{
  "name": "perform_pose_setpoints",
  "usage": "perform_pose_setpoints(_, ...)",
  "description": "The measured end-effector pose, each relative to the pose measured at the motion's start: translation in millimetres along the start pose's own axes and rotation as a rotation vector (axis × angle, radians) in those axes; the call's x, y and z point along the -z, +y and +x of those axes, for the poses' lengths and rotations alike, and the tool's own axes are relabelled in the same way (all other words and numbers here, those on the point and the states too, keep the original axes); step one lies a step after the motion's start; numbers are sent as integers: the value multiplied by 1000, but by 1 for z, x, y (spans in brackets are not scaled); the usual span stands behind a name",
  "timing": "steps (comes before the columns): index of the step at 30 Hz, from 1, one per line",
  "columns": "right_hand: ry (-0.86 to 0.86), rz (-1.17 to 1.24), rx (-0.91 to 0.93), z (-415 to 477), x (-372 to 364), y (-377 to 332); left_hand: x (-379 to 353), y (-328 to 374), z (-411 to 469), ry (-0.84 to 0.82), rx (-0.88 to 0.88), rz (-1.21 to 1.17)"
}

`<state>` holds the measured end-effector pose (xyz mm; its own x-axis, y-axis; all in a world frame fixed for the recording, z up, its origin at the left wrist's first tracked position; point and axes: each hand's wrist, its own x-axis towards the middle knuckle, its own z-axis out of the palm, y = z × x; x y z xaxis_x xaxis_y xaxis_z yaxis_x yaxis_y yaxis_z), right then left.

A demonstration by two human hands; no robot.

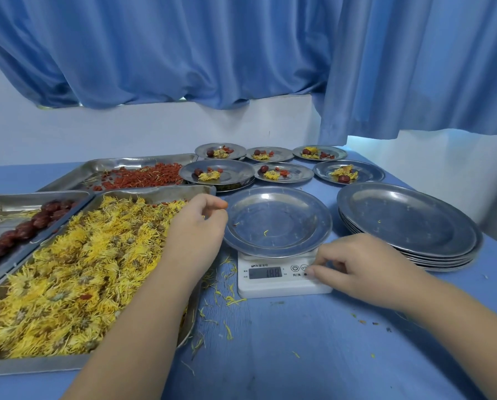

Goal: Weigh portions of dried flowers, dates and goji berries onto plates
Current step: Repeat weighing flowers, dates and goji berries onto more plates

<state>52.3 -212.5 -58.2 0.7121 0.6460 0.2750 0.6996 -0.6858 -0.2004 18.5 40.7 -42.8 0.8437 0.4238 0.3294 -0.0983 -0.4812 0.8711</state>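
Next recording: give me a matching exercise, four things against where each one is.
Things:
1. flower tray
2. goji tray
3. plate stack
4. right hand

Places:
A. on the buttons of the scale
B. right of the scale
C. behind the flower tray
D. nearest the camera, left side

Pairs: 1-D, 2-C, 3-B, 4-A

Left of the left hand [201, 223] the dried chrysanthemums [77, 272] are bright yellow, and farther left the dates [25, 229] are dark glossy red. Beyond that hand the goji berries [143, 177] are orange-red, like the single goji berry [223, 204] at its fingertips. Under the right hand [354, 267] the kitchen scale [282, 288] is white with a grey display; table [299, 356] and curtain [212, 53] are blue.
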Motion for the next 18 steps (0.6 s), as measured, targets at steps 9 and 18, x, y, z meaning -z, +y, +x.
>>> perform_pose_setpoints(9, 463, -87, 255, 7, -5, -29, -6, 6, -10, -105, -97, -13)
perform_pose_setpoints(18, 522, 47, 73, 31, -10, -66, -8, 10, -12, -58, -206, -10)
